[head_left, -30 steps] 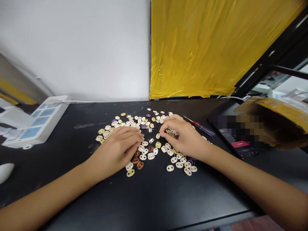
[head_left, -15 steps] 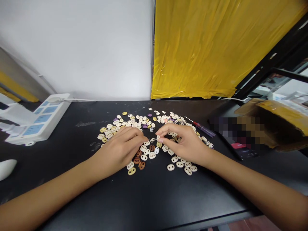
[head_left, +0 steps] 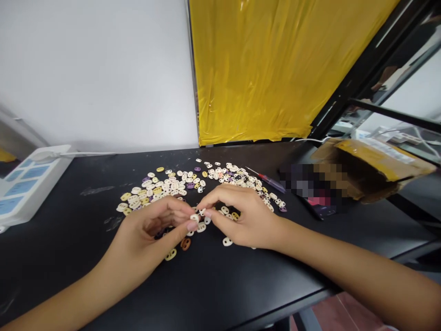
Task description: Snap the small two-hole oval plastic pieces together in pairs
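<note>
My left hand [head_left: 148, 232] pinches a cream, oval two-hole cord lock [head_left: 195, 217] between thumb and fingertips. Close against it, the thumb and forefinger of my right hand [head_left: 246, 216] are closed on a smaller white two-hole piece [head_left: 202, 212]. The two pieces are almost touching; whether they meet, I cannot tell. Beneath and behind my hands lie many loose cord locks [head_left: 172, 186], mostly cream, with yellow and purple ones among them. A brown cord lock [head_left: 185, 243] and a pale yellow one [head_left: 171, 254] show below my left hand. My hands cover part of the pile.
A screwdriver [head_left: 272, 183] with a clear purple handle lies right of the pile. Beyond it are a dark phone-like object [head_left: 324, 211], partly blurred out, and an open cardboard box [head_left: 375, 172]. A white power strip [head_left: 32, 177] sits at the left. White and yellow-covered panels stand behind the black table [head_left: 220, 294].
My left hand has lifted from the pile and turned, now showing a cord lock in its fingertips. My right hand has come up beside it. The whole view has shifted.
</note>
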A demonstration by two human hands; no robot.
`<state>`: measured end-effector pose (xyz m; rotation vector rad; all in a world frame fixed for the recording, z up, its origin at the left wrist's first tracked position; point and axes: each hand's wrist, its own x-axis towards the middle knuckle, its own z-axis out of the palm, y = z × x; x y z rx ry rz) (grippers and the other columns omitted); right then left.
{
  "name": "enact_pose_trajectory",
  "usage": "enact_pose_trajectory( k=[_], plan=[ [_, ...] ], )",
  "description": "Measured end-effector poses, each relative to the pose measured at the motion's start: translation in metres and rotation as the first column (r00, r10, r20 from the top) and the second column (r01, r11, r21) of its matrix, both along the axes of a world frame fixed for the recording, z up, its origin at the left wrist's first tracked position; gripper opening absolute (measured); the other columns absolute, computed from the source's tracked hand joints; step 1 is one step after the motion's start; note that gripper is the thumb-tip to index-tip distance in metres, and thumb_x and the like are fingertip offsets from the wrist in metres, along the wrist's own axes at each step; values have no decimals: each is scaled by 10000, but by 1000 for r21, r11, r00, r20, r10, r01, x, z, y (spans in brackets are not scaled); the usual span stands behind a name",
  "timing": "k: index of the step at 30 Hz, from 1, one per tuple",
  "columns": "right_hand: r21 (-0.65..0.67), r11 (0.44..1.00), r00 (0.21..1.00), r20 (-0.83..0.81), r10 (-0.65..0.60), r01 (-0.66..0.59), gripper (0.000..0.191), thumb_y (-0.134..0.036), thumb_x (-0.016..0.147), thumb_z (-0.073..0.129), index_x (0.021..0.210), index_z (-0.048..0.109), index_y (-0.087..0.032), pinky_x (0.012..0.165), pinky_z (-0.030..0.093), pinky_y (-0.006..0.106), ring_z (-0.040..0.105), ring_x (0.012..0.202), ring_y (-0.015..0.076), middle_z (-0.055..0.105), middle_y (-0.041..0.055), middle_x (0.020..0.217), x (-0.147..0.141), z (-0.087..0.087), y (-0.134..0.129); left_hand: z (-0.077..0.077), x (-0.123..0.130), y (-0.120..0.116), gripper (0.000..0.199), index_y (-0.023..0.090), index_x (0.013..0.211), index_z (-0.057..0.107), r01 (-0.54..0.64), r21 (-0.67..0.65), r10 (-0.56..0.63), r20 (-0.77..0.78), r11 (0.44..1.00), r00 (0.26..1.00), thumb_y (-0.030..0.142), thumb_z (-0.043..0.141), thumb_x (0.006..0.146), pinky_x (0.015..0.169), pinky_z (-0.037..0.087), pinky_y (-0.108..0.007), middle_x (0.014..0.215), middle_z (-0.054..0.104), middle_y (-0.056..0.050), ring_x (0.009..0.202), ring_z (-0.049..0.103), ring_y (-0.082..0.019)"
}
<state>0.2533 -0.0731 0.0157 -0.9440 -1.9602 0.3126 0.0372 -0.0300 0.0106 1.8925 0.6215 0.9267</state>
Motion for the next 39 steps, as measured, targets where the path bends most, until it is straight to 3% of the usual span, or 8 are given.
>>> enact_pose_trajectory(
  k=[4,13,17,21,31,39],
  plan=[
    [-71,997,999,-53,13,-16,144,-76,877,620,925,686,-196,791,565,264,706,810,137,752,13,869,-3,-2,-1,1,0,-2,50,232,929,734,-22,47,22,-6,999,1000,236,763,889,535,615,-127,745,751,14,547,721,-112],
    [-157,987,987,-159,12,-38,133,-86,864,608,906,693,-180,783,567,247,707,801,128,750,19,862,-3,-1,0,-1,2,5,95,237,932,729,-59,15,59,17,998,998,273,786,865,513,635,-165,740,764,15,544,738,-146],
    [-214,975,979,-204,11,-56,126,-94,863,612,914,700,-169,766,565,230,704,784,121,741,17,849,-6,-3,0,1,-3,1,119,237,912,720,-133,-30,128,-123,991,984,320,786,859,555,641,-193,755,773,0,583,745,-164],
    [-263,961,968,-249,20,-87,117,-112,866,621,934,703,-161,761,563,219,704,770,116,733,14,833,-8,-4,-1,-3,-9,4,129,256,919,711,-142,21,143,-175,990,974,351,772,858,583,642,-198,763,777,-1,627,755,-179],
    [-330,936,966,-256,36,-122,93,-167,876,660,951,714,-160,746,557,244,718,773,135,749,27,828,-9,-6,-2,-4,-3,1,83,257,865,736,-102,51,107,-117,993,987,317,791,847,552,609,-178,712,756,12,554,723,-153],
    [-382,911,951,-309,33,-156,51,-135,867,678,823,667,-158,681,524,218,651,703,101,697,-1,767,-6,-1,-3,1,4,-2,67,200,862,774,-59,-120,60,10,991,998,168,804,811,554,616,-140,729,784,5,576,736,-123]
  ],
)
